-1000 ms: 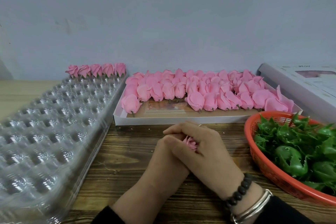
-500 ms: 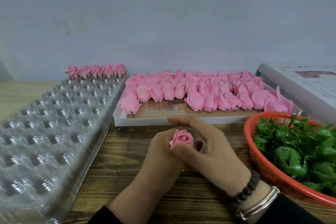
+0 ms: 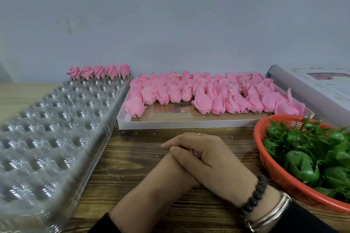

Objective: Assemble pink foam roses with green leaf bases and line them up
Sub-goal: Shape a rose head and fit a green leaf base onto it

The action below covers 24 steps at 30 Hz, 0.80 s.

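One wooden tabletop (image 3: 132, 172), bearing all items below.

Clear plastic blister tray (image 3: 53, 134), left side, many round cells; a row of five finished roses (image 3: 99, 72) stands upright along its far edge, green bases down, blooms up.

White shallow box (image 3: 189, 124), centre back, filled with loose pink foam roses (image 3: 204, 92) lying on their sides, short stems towards the viewer.

Orange basket (image 3: 265, 157), right, heaped with green leaf bases (image 3: 303, 159).

Pair of hands, centre front: right hand (image 3: 214, 159) cupped over the left hand (image 3: 170, 174), both closed around one rose (image 3: 197, 154), only a sliver of pink showing between the fingers. Its axis and facing cannot be told.

Handling estimate: foam very light, soft, easily dented or torn at the petal edges; best held gently round the lower body near the stem, with pressure kept off the bloom.
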### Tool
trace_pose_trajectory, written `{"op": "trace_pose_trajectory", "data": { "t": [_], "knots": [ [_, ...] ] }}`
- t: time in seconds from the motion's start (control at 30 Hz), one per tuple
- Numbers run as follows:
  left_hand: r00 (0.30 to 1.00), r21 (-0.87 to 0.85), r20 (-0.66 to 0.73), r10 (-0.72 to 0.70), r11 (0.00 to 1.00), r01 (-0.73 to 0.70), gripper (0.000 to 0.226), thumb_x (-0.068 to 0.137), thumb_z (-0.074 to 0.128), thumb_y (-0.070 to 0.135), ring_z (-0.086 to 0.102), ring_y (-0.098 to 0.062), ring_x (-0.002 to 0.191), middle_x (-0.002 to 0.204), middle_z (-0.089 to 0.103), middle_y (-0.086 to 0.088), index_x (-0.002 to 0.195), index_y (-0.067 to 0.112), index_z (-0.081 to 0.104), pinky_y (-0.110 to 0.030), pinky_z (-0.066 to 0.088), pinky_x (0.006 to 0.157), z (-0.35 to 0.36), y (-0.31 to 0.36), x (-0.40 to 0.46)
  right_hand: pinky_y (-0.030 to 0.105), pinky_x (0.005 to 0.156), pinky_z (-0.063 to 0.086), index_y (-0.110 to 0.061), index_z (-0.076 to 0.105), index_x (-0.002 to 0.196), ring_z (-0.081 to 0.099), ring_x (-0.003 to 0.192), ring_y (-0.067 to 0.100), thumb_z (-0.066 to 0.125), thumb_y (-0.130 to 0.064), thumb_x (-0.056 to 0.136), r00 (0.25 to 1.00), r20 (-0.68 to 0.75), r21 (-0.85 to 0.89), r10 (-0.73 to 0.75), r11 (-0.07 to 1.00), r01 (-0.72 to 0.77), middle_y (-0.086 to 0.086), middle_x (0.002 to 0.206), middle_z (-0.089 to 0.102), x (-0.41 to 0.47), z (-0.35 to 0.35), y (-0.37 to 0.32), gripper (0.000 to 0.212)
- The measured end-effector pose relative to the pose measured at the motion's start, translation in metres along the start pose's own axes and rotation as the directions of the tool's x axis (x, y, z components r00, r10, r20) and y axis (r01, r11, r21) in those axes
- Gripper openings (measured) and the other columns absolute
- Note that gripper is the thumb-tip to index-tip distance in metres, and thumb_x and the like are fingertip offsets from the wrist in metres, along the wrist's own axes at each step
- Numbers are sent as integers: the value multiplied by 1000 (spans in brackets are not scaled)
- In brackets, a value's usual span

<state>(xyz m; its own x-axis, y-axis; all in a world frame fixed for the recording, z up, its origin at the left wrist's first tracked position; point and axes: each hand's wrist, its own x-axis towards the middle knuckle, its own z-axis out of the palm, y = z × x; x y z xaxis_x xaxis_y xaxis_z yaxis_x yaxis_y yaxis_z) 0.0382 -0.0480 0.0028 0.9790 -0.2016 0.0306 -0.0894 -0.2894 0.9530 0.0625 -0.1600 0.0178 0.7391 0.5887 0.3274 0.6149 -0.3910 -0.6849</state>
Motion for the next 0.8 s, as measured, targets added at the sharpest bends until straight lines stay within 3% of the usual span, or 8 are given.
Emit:
{"op": "trace_pose_trajectory", "data": {
  "t": [0.1, 0.17, 0.27, 0.37, 0.47, 0.6, 0.73, 0.8],
  "knots": [
    [996, 6, 41, 79, 997, -79, 30, 80, 54, -6, 57, -7, 54, 51, 57, 7, 68, 22, 54, -24, 46, 51, -1, 3, 0, 9, 48, 45, -39, 62, 107, 62, 53, -1, 55, -43, 83, 996, 66, 159, 55, 985, -65, -19, 99, 64, -3, -1, -2, 25],
    [994, -4, 28, 109, 994, -109, 23, 79, 55, -4, 53, -6, 48, 49, 55, 6, 71, 17, 54, -19, 41, 48, -2, 4, 2, 15, 42, 47, -49, 55, 108, 64, 47, 8, 60, -53, 74, 992, 81, 244, 100, 963, -117, -20, 105, 63, -4, -3, -1, 34],
    [972, -4, 2, 234, 972, -234, 23, 81, 63, -3, 60, -3, 61, 63, 64, 7, 78, 20, 61, -15, 46, 55, -3, 4, 6, 23, 72, 56, -51, 50, 114, 69, 80, 6, 63, -64, 61, 992, 63, 198, 107, 973, -118, -22, 107, 62, -3, -6, 5, 56],
    [943, 51, -64, 327, 945, -324, 12, 81, 67, 4, 66, -6, 80, 83, 71, 1, 85, 15, 69, -18, 52, 69, -4, 1, 7, 29, 95, 47, -54, 46, 115, 55, 106, -5, 64, -67, 52, 995, 1, 163, 104, 981, -102, -25, 112, 59, -3, -5, 8, 66],
    [937, 70, -121, 327, 945, -321, 8, 82, 65, 12, 67, -7, 83, 88, 71, 4, 88, 16, 69, -20, 53, 70, -4, -3, 8, 30, 94, 48, -51, 50, 112, 54, 108, -4, 59, -67, 62, 990, -133, 155, 50, 988, -29, -25, 113, 60, -4, -3, 5, 53],
    [925, 153, -174, 337, 938, -312, 20, 82, 62, 6, 65, 3, 72, 68, 68, 12, 74, 24, 64, -11, 49, 62, 3, -2, 11, 28, 84, 48, -36, 67, 94, 63, 89, 2, 41, -46, 85, 933, -360, 189, -12, 978, 86, -11, 97, 68, -2, 6, -2, 29],
    [954, -15, -180, 240, 969, -247, 41, 84, 45, -14, 59, 14, 71, 68, 63, 12, 80, 27, 53, -4, 44, 64, 13, 3, 7, 19, 90, 42, -23, 73, 94, 59, 98, 0, 39, -42, 84, 948, -318, 36, -5, 999, 17, -15, 98, 70, -2, 12, -3, 41],
    [961, 47, -192, 201, 980, -195, 47, 88, 42, -15, 49, 27, 79, 90, 51, 21, 88, 32, 41, 7, 34, 69, 18, 7, 8, 19, 94, 40, -21, 73, 96, 56, 103, 0, 44, -38, 86, 967, -252, -10, -16, 1000, 14, -13, 100, 70, 0, 8, -3, 35]
  ]
}}
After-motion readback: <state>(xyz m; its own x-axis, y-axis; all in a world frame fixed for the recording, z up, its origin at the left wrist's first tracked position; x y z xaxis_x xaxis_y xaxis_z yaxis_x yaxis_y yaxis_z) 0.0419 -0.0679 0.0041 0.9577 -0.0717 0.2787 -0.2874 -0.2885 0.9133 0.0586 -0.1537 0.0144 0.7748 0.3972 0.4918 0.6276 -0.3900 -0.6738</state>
